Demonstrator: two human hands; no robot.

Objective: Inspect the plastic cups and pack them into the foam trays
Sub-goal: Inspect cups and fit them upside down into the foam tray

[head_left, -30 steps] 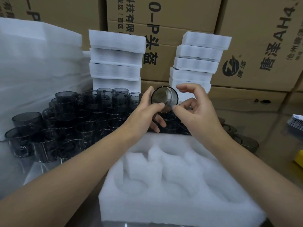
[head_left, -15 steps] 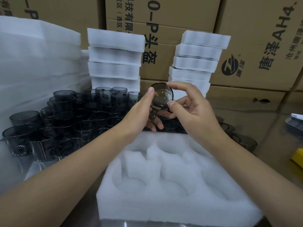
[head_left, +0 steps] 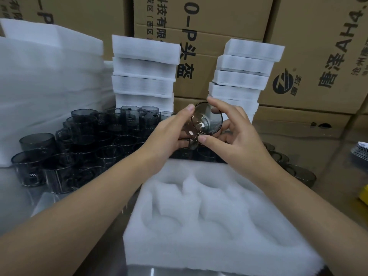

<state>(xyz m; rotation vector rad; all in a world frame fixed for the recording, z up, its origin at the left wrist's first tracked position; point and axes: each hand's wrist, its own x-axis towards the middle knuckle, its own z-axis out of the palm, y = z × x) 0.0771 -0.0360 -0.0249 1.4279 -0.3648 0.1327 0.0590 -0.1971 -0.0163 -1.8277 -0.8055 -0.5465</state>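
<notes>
Inspection calls for slow rotation of the smoky cup [head_left: 207, 119], pinched in the grip of left hand [head_left: 169, 132] and right hand [head_left: 237, 136], above the foam tray [head_left: 219, 246].

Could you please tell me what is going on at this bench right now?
A person is inspecting a smoky cup, holding it tilted, mouth toward the camera, with the left hand gripping it and the right hand pinching its rim. It is above the far edge of a foam tray whose pockets show no cups yet. Other cups stand crowded to the left, with foam stacks behind.
</notes>
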